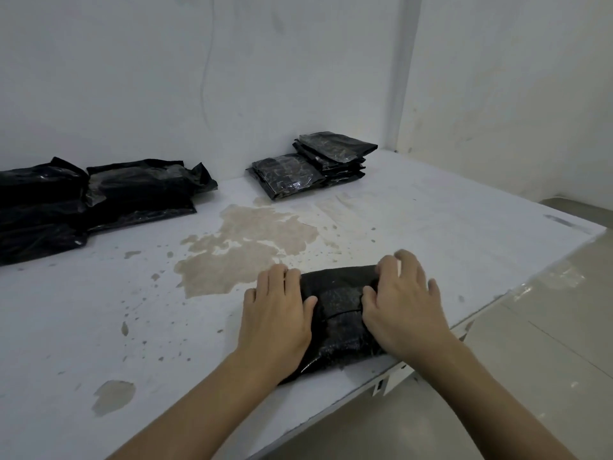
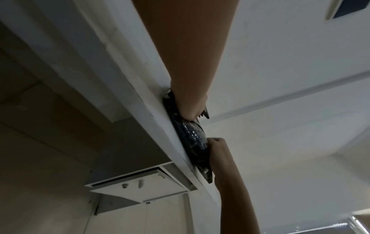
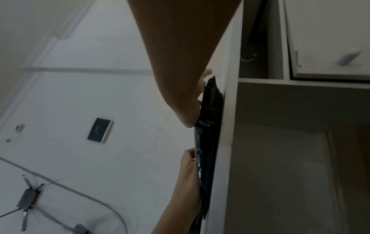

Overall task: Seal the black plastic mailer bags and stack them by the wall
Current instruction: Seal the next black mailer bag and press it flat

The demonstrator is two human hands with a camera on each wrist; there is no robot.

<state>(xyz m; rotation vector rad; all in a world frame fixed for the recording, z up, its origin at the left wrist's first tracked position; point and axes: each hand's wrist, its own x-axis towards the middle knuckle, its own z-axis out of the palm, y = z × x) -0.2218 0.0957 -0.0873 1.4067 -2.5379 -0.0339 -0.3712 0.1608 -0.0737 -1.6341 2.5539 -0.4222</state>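
A black mailer bag point(image 1: 338, 313) lies flat on the white table point(image 1: 99, 310), close to its front right edge. My left hand point(image 1: 278, 303) rests palm down on the bag's left part, fingers fairly straight and thumb on top. My right hand point(image 1: 394, 293) covers the right part, with its fingers curled over the far edge and its thumb on the folded flap. In the left wrist view the bag point(image 2: 192, 134) sits between the left palm and the right hand point(image 2: 218, 142). In the right wrist view the bag point(image 3: 210, 126) shows edge-on, with the left hand point(image 3: 188, 158) on it.
A low stack of small black bags point(image 1: 311, 164) sits by the back wall near the corner. A pile of larger black bags point(image 1: 99, 194) lies at the far left. Brown worn patches mark the table's middle. The table edge point(image 1: 497, 303) runs just right of my hands, with tiled floor beyond.
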